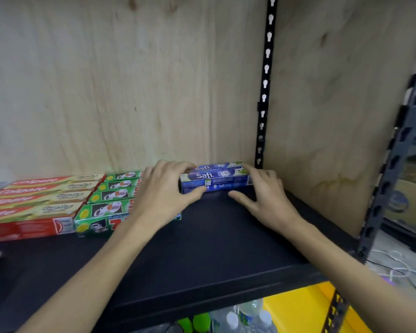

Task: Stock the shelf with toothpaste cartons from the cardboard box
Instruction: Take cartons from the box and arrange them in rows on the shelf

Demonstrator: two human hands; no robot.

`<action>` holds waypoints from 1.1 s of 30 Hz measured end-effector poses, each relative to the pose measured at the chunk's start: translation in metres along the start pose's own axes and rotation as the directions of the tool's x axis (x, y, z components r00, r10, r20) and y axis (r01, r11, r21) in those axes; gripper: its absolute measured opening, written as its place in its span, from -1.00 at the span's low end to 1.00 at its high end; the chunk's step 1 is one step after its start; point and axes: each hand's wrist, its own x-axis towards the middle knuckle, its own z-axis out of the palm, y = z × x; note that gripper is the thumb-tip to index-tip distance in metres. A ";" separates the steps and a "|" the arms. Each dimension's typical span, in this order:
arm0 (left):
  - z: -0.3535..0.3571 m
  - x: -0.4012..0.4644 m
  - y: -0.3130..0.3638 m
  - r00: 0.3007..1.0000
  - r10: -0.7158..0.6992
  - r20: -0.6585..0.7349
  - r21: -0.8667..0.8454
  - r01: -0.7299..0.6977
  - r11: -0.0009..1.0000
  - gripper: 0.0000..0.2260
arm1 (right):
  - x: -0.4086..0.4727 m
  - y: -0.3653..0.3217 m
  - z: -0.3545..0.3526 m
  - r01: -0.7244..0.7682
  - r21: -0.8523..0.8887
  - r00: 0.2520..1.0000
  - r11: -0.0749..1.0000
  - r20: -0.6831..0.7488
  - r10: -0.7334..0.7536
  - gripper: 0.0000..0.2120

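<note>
Two blue Safi toothpaste cartons (216, 180) lie side by side at the back of the black shelf (202, 248), close to the plywood back wall. My left hand (165, 192) grips their left end, thumb in front and fingers over the top. My right hand (265, 197) touches their right end with spread fingers, its thumb lying on the shelf in front. To the left lie rows of green cartons (111, 198) and red Colgate cartons (36, 203). The cardboard box is out of view.
A black slotted upright (264, 82) stands in the back right corner beside a plywood side panel (334, 116). Water bottles (245, 316) and a yellow surface (298, 306) show on the level below. Cables (394, 267) lie on the floor at right.
</note>
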 end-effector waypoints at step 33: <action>-0.258 -0.224 -0.229 0.873 -0.392 -0.291 0.061 0.426 0.903 -0.31 | -0.044 -0.369 0.121 0.201 0.521 0.935 0.830 0.152 -0.322 -0.26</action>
